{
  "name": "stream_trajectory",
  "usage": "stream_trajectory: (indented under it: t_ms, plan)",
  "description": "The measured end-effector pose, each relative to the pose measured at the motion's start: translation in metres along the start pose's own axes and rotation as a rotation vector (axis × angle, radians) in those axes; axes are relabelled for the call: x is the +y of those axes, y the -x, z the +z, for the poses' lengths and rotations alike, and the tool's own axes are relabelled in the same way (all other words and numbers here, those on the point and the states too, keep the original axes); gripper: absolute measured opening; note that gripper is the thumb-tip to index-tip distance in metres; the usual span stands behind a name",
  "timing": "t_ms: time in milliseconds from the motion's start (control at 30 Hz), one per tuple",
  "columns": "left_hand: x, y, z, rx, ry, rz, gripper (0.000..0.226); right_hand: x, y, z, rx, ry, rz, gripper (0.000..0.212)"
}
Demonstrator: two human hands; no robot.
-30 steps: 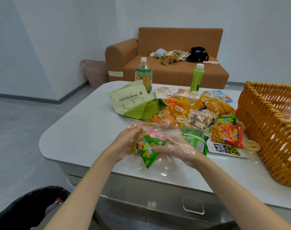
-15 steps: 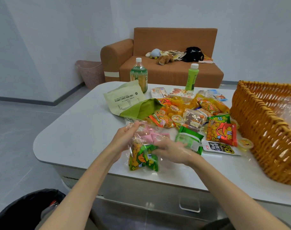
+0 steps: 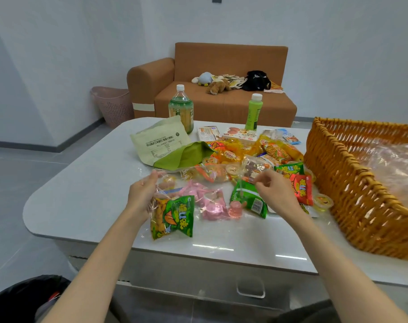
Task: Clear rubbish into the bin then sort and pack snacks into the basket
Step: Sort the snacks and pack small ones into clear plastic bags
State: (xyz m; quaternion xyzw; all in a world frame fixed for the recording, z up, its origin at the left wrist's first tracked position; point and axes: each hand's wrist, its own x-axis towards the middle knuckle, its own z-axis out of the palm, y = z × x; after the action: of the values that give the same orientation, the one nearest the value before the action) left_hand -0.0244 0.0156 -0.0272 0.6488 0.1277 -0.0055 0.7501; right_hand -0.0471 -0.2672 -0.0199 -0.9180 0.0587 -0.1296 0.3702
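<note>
A clear plastic bag (image 3: 205, 180) lies stretched on the white table (image 3: 82, 201) between my hands. Inside it are a green snack packet (image 3: 175, 216) and pink wrapped sweets (image 3: 210, 202). My left hand (image 3: 141, 194) grips the bag's left edge, next to the green packet. My right hand (image 3: 274, 193) pinches the bag's right edge above a second green packet (image 3: 249, 199). More snack packets and jelly cups are piled behind, a red packet (image 3: 303, 188) among them. The wicker basket (image 3: 352, 201) stands at the right, lined with clear plastic. A black-lined bin (image 3: 16, 297) sits at the bottom left.
Two green bottles (image 3: 181, 108) (image 3: 254, 113) stand at the table's far side, with a pale green paper bag (image 3: 158, 142) in front of them. Beyond the table are a brown sofa (image 3: 221, 103) with soft toys and a pink laundry basket (image 3: 112, 106) on the floor.
My hands have drawn apart, the right one moving right, and the clear bag is now spread wide. The pink sweets show beside the green packet.
</note>
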Motion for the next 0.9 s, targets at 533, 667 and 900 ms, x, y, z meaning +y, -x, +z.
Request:
stream_trajectory:
  t_ms: [533, 667, 900]
  plan:
    - [-0.002, -0.005, -0.006, -0.051, -0.036, 0.009, 0.023, 0.019, -0.010, 0.013, 0.088, -0.037, -0.042, 0.040]
    - [-0.002, -0.007, -0.005, -0.055, 0.001, -0.021, 0.023, -0.002, -0.007, -0.020, -0.017, -0.945, 0.387, 0.033]
    - [-0.007, -0.008, -0.002, -0.045, -0.019, -0.077, 0.023, 0.006, 0.005, -0.032, 0.143, -0.543, 0.194, 0.033]
